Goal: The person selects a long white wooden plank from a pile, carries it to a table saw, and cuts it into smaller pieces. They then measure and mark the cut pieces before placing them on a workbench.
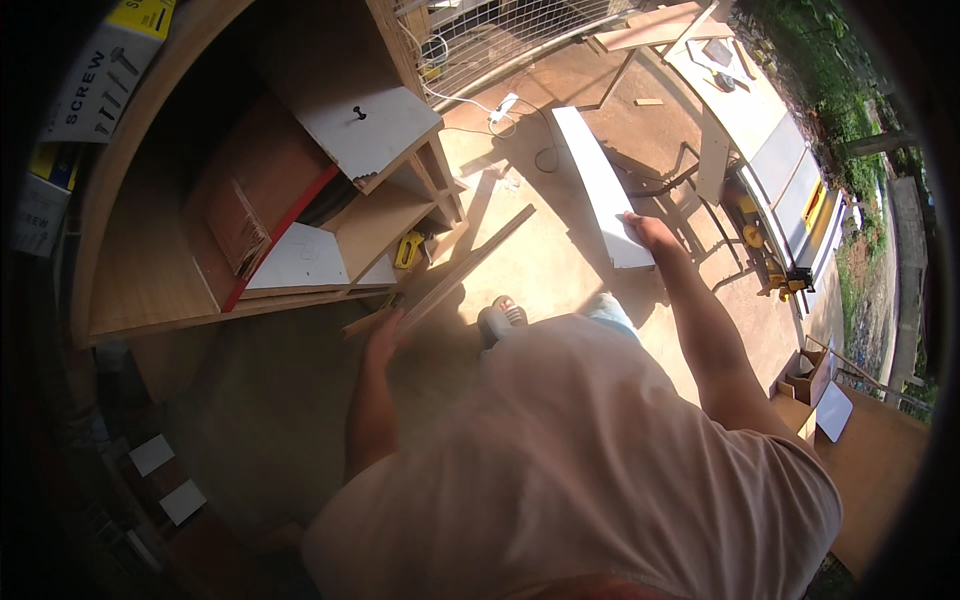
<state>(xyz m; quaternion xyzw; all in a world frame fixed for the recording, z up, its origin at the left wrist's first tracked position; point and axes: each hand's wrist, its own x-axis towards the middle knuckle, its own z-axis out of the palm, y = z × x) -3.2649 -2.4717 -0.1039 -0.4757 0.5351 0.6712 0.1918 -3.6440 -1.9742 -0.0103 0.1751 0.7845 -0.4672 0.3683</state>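
Right hand (652, 232) grasps the near end of a long white board (590, 187), out in front over the sunlit floor (490, 290); left hand (383, 338) is closed around a long wooden strip (475, 262), beside the open wooden cabinet (145, 312). Yellow tool (408, 250) sits in the cabinet, white power strip (503, 108) lies on the floor ahead, cluttered worktop (735, 118) off right.
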